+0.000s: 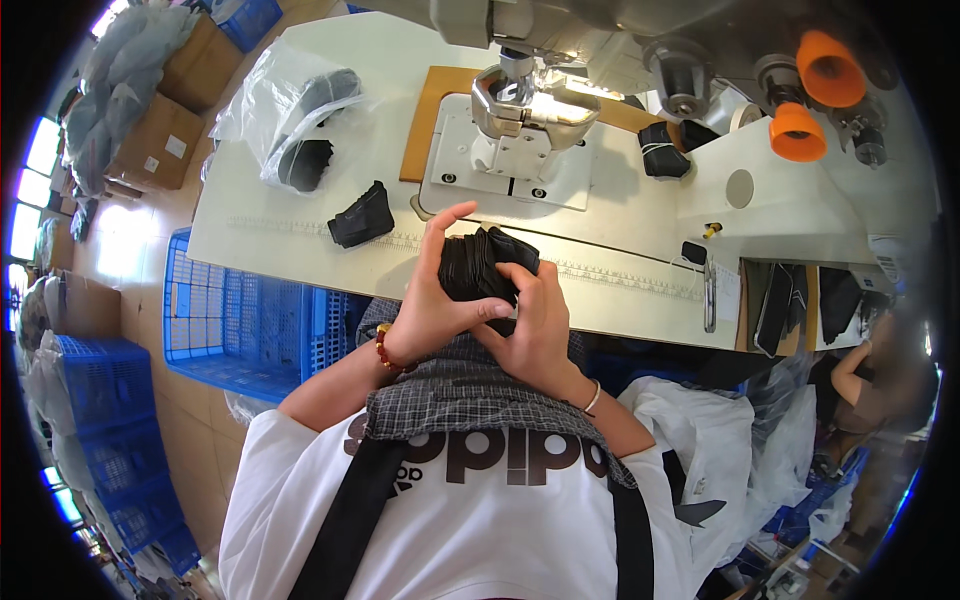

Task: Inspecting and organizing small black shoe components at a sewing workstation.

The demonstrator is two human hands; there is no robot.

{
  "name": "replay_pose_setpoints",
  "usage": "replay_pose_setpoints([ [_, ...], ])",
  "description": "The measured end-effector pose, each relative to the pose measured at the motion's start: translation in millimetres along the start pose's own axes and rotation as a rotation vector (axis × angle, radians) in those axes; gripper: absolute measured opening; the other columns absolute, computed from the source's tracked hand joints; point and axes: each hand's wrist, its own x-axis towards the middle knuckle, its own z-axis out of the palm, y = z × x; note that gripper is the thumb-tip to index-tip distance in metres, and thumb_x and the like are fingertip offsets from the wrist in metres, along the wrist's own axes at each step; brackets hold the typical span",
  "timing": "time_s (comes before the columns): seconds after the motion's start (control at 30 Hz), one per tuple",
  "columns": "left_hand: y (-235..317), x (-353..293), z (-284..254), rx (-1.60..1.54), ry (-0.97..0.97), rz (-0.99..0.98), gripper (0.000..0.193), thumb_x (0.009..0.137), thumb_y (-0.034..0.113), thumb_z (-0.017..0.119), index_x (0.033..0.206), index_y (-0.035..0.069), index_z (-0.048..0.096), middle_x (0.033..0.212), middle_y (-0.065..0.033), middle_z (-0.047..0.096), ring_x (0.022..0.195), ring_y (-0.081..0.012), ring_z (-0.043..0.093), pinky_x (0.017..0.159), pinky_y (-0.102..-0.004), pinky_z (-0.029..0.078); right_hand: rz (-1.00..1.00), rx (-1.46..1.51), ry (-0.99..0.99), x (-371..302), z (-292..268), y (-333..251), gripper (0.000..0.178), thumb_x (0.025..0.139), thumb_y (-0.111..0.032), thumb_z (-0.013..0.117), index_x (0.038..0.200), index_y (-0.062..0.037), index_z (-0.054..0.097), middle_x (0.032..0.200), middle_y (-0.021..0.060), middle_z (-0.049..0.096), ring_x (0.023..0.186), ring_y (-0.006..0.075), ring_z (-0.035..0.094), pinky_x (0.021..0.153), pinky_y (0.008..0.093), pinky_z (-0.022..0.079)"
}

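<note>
A thick stack of small black fabric pieces (466, 268) is held just in front of my body, at the near edge of the sewing table (610, 300). My left hand (437, 308) grips its left side, thumb across the lower front and index finger raised. On the right side, my right hand (540, 328) has its fingers bent over the stack, with the thumb beneath. Beyond my hands stands the sewing machine's metal head (525, 110) over its plate. To the left of the stack lies a separate black fabric piece (362, 217).
A clear plastic bag (265, 115) with dark pieces lies at the table's far left. A tied black bundle (663, 150) sits right of the machine. Orange cones (797, 132) hang at upper right. A blue crate (235, 335) stands below the table's left edge. Another person (855, 385) is at far right.
</note>
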Motion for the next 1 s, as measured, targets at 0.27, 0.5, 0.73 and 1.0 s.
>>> replay_pose_setpoints([
  [0.27,5.2,3.7,-11.2,-0.400,-0.096,-0.257,0.062,0.083,0.007,0.075,0.136,0.006,0.044,0.119,-0.0071,0.061,0.106,-0.0131,0.059,0.092,-0.0286,0.051,0.095,0.147,-0.085,11.8,-23.8,-6.9,0.053,0.079,-0.023,0.082,0.120,-0.0012,0.057,0.103,0.0175,0.055,0.086,0.0335,0.058,0.074,0.0388,0.048],
  [0.5,0.0,4.6,-12.1,-0.312,-0.144,-0.186,0.051,0.085,0.004,0.073,0.131,0.007,0.050,0.116,-0.0040,0.060,0.104,-0.0093,0.058,0.091,-0.0266,0.050,0.249,0.339,-0.075,11.7,-25.9,2.2,0.029,0.085,-0.017,0.076,0.107,-0.0015,0.065,0.095,0.0134,0.059,0.087,0.0279,0.062,0.079,0.0343,0.049],
  [0.73,-3.7,4.0,-11.1,-0.277,-0.088,-0.241,0.046,0.083,0.003,0.072,0.125,0.006,0.054,0.114,-0.0036,0.061,0.103,-0.0097,0.058,0.090,-0.0266,0.050,0.228,0.173,-0.071,11.8,-21.6,-2.1,0.033,0.079,-0.017,0.082,0.104,-0.0029,0.065,0.094,0.0118,0.059,0.087,0.0282,0.062,0.077,0.0357,0.050],
  [1.0,-1.6,5.5,-10.2,-0.292,-0.098,-0.278,0.048,0.081,0.003,0.070,0.126,0.004,0.053,0.114,-0.0054,0.062,0.102,-0.0117,0.059,0.092,-0.0277,0.050,0.263,0.299,-0.067,13.4,-25.6,0.7,0.025,0.083,-0.012,0.077,0.102,-0.0015,0.064,0.092,0.0117,0.060,0.083,0.0262,0.062,0.075,0.0341,0.049],
])
